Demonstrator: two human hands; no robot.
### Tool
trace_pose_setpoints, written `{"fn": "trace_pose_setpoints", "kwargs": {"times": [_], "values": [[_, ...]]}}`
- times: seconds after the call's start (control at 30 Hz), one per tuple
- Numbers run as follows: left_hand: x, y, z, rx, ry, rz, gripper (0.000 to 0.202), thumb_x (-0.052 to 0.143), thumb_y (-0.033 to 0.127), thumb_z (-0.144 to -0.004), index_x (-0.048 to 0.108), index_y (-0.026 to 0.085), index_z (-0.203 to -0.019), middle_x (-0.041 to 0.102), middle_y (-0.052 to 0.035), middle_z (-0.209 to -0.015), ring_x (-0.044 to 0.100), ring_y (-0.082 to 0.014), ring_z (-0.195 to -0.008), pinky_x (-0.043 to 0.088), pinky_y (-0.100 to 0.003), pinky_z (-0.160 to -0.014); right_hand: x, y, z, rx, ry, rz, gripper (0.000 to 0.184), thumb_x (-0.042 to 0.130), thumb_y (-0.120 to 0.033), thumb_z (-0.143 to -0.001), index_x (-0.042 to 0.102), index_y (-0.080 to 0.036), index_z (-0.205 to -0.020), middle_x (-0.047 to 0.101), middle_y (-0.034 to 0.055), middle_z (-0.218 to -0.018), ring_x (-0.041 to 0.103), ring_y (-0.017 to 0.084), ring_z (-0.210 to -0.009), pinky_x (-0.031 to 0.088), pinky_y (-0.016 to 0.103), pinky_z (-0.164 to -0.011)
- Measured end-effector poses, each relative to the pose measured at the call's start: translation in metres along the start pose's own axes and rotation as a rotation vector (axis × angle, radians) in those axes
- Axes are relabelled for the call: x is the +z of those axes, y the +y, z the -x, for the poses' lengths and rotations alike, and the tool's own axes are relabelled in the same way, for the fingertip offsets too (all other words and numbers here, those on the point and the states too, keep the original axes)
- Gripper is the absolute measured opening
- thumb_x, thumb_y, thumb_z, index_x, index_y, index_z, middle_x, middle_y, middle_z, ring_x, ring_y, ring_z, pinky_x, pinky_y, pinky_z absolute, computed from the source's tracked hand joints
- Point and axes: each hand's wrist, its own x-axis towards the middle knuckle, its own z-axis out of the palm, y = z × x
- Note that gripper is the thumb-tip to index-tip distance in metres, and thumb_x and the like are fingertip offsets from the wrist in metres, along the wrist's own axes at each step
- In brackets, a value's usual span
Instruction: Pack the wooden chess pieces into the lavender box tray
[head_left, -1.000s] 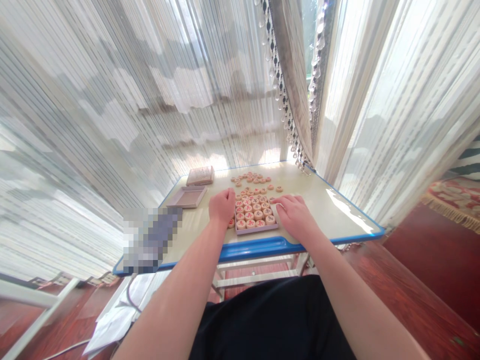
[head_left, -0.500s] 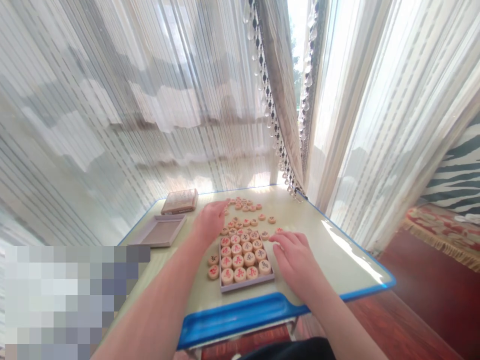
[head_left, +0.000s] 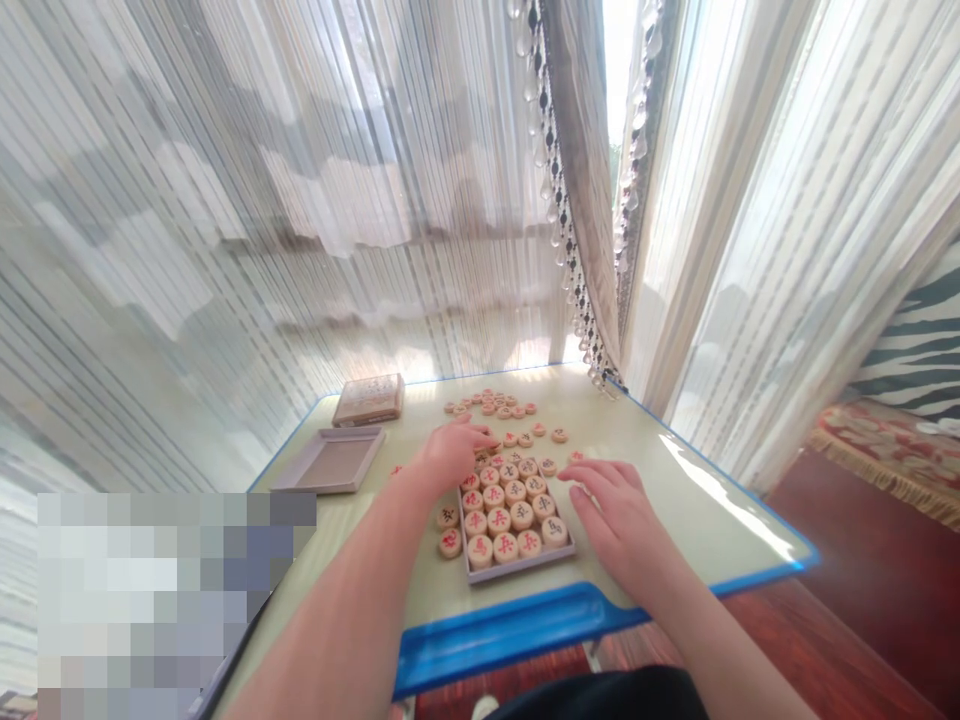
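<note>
My left hand (head_left: 452, 452) is over the far end of a shallow open box (head_left: 517, 572). Its fingers are bent onto a Chinese chess piece (head_left: 493, 447) among several others there; the fingertips partly cover it. Rows of round wooden pieces with red and black characters, such as this red one (head_left: 505, 546), fill the near part of the box. To the right of the box, my right hand (head_left: 611, 508) hovers with fingers stretched and nothing in them. Near its fingertips lie a black-marked piece (head_left: 548, 467) and a red-marked piece (head_left: 576, 457).
More pieces (head_left: 489, 407) lie scattered toward the table's far side. Two pieces (head_left: 448, 530) sit left of the box, and a red one (head_left: 396, 470) is beside my left forearm. An empty lid (head_left: 330, 488) and a closed brown box (head_left: 369, 399) stand on the left.
My left hand has come back from the far scattered pieces to those by the box's far end. My right hand stays beside the box. The view has shifted slightly.
</note>
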Motion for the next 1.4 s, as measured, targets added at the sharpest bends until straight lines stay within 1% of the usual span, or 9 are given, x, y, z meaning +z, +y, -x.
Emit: {"fn": "trace_pose_setpoints", "kwargs": {"times": [0.2,0.37,0.53,0.7,0.87,1.0,1.1,1.27,1.4], "values": [[0.002,0.0,0.002,-0.015,-0.013,-0.066,0.049,0.043,0.003,-0.067,0.069,0.031,-0.098,0.063,0.0026,-0.113,0.052,-0.0201,-0.112,0.039,-0.032,-0.101,0.0,-0.001,0.0,0.021,-0.018,0.02,0.025,0.039,-0.025,-0.088,0.062,-0.021,-0.098,0.061,0.0059,-0.105,0.047,0.022,-0.106,0.036,0.042,-0.096],[0.0,-0.005,0.0,-0.034,0.131,-0.067,0.05,0.043,0.005,-0.067,0.066,0.025,-0.107,0.058,-0.0027,-0.122,0.049,-0.0222,-0.116,0.037,-0.034,-0.102,0.0,-0.001,0.0,0.011,-0.019,0.031,0.025,0.04,-0.025,-0.087,0.062,-0.022,-0.098,0.061,0.0057,-0.105,0.048,0.022,-0.106,0.037,0.041,-0.095],[0.0,-0.012,0.0,-0.048,0.04,0.002,0.043,0.041,0.007,-0.07,0.07,0.026,-0.096,0.063,-0.0001,-0.113,0.056,-0.0191,-0.108,0.04,-0.03,-0.1,-0.001,0.0,0.001,0.012,-0.028,0.032,0.024,0.04,-0.024,-0.087,0.063,-0.022,-0.095,0.062,0.0053,-0.104,0.048,0.022,-0.105,0.037,0.041,-0.094],[-0.005,-0.012,0.001,-0.131,-0.021,-0.016,0.044,0.04,0.008,-0.072,0.067,0.025,-0.103,0.063,0.0011,-0.114,0.056,-0.0177,-0.107,0.041,-0.028,-0.098,-0.002,0.0,0.0,0.015,-0.058,0.024,0.025,0.04,-0.026,-0.088,0.062,-0.022,-0.098,0.061,0.005,-0.105,0.046,0.022,-0.106,0.036,0.041,-0.095],[-0.013,-0.009,0.002,-0.241,0.061,-0.038,0.05,0.04,0.005,-0.069,0.064,0.027,-0.108,0.06,0.0022,-0.12,0.052,-0.0178,-0.114,0.038,-0.026,-0.099,-0.002,0.001,0.001,0.008,-0.065,0.019,0.024,0.041,-0.027,-0.087,0.062,-0.021,-0.098,0.06,0.0056,-0.105,0.045,0.022,-0.106,0.036,0.042,-0.095],[-0.019,-0.005,0.004,-0.357,0.037,-0.081,0.04,0.044,0.015,-0.073,0.065,0.026,-0.105,0.061,-0.0013,-0.118,0.056,-0.0217,-0.108,0.041,-0.03,-0.095,-0.002,0.001,0.001,0.009,-0.066,0.013,0.024,0.04,-0.026,-0.088,0.062,-0.021,-0.099,0.06,0.0056,-0.106,0.044,0.023,-0.106,0.036,0.042,-0.095],[-0.018,-0.004,0.005,-0.337,-0.006,-0.079,0.038,0.044,0.03,-0.078,0.062,0.024,-0.111,0.059,-0.0044,-0.121,0.053,-0.0229,-0.112,0.039,-0.032,-0.097,-0.003,0.001,0.001,0.013,-0.07,0.012,0.024,0.041,-0.027,-0.088,0.062,-0.021,-0.098,0.06,0.0053,-0.106,0.044,0.022,-0.107,0.036,0.042,-0.095],[-0.011,0.0,0.003,-0.279,-0.099,-0.099,0.064,0.045,0.059,-0.074,0.05,0.021,-0.125,0.049,-0.008,-0.132,0.045,-0.0263,-0.121,0.036,-0.034,-0.1,-0.003,0.001,0.001,0.012,-0.07,0.006,0.024,0.041,-0.027,-0.087,0.062,-0.021,-0.098,0.06,0.0054,-0.106,0.045,0.022,-0.107,0.036,0.042,-0.095],[-0.012,0.003,0.004,-0.272,-0.121,-0.106,0.068,0.055,0.059,-0.067,0.051,0.022,-0.124,0.052,-0.0086,-0.13,0.047,-0.0272,-0.118,0.036,-0.034,-0.099,-0.004,0.0,0.001,0.009,-0.067,0.004,0.024,0.041,-0.026,-0.087,0.062,-0.021,-0.098,0.06,0.0057,-0.106,0.045,0.022,-0.106,0.037,0.042,-0.095]]}}
